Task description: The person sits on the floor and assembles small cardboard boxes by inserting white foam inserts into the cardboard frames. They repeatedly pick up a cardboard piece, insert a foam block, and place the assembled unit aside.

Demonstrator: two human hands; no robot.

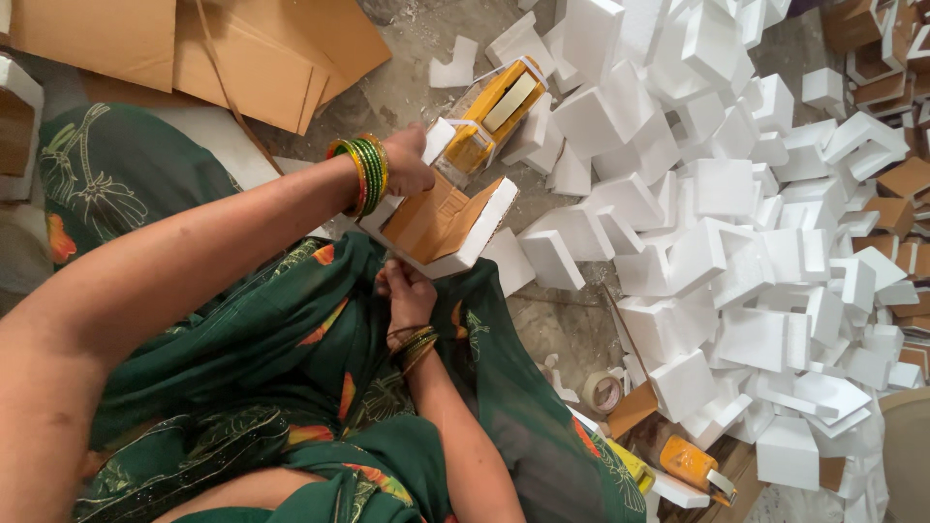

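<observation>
The person sits low, green patterned cloth (291,387) over the lap. The right hand (407,295) sits close to the body near the middle of the view, fingers curled and pinching the near edge of a foam corner (480,232) lined with brown card. A few thin bangles ring that wrist.

At 12 o'clock from it, the left hand (407,160) reaches in from 9 o'clock, green and gold bangles (363,174) on the wrist. It is closed around the handle of a yellow tape gun (489,116), which tilts toward 1 o'clock and rests its near end on the top of the foam corner. How far the fingers wrap under the handle cannot be told.

The foam corner lies between the two hands, just past the lap, its open side facing up.

At 4 o'clock, by the knee, lie a tape roll (603,392) and a second tape gun (693,465).

From 1 to 5 o'clock spreads a big heap of white foam pieces (736,252) on the floor. At 11 o'clock, flat cardboard sheets (262,58) lie farthest off.
</observation>
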